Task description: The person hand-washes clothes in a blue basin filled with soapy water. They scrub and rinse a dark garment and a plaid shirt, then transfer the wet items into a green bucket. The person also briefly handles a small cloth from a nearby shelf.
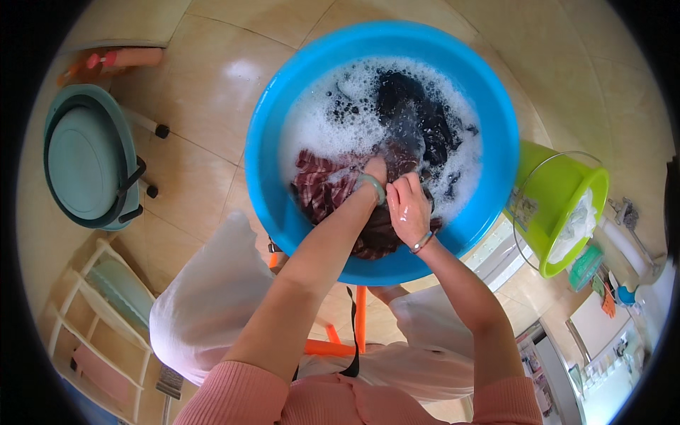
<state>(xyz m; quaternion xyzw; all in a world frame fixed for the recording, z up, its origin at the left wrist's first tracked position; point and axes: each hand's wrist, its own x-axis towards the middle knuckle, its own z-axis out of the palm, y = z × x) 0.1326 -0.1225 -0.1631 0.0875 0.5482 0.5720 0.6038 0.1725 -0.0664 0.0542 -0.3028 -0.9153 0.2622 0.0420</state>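
Observation:
A large round blue basin (259,152) holds sudsy water and wet clothes. My left hand (377,168), with a pale green bangle at the wrist, reaches down into the water among the cloth; its fingers are hidden. Close beside it, my right hand (409,210) is closed, its bent fingers pressed on a dark brown cloth (379,239) that lies at the basin's near side. A maroon plaid garment (319,185) spreads out to the left of my hands. Toward the far side floats a black garment (404,95), ringed by white foam (319,113).
A bright green bucket (556,166) with a wire handle and white cloth in it leans right of the basin. Grey-green folding basins (85,163) stand at left, near a pink bottle (131,57). A white rack (99,283) is at lower left; an orange stool frame (360,319) shows below.

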